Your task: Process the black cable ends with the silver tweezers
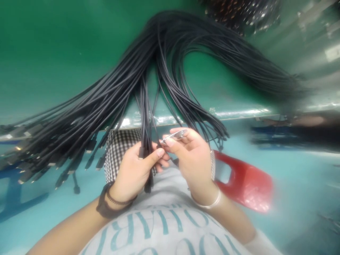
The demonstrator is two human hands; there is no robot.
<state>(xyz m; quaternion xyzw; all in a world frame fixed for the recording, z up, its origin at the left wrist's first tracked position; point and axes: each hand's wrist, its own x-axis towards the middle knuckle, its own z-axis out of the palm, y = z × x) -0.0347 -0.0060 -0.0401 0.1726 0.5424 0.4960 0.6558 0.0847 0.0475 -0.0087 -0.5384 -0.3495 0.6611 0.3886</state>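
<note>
My left hand point(131, 171) is closed around a few black cables point(145, 124), close to their moulded connector ends. In my right hand point(198, 161) is a small shiny metal nail clipper point(175, 136), pinched between thumb and fingers. Its tip meets a cable end beside my left fingertips; whether it is cutting cannot be made out. Both hands are close together in front of my body, just off the table edge. The held cables run up into a large bundle of black cables point(127, 74) draped over the green table point(66, 42).
Many connector ends point(61, 152) hang over the table edge at left, and a smaller bunch point(209, 124) hangs at right. A dark glinting pile point(244, 14) lies at the back right. Below, a red stool point(249, 182) stands to my right.
</note>
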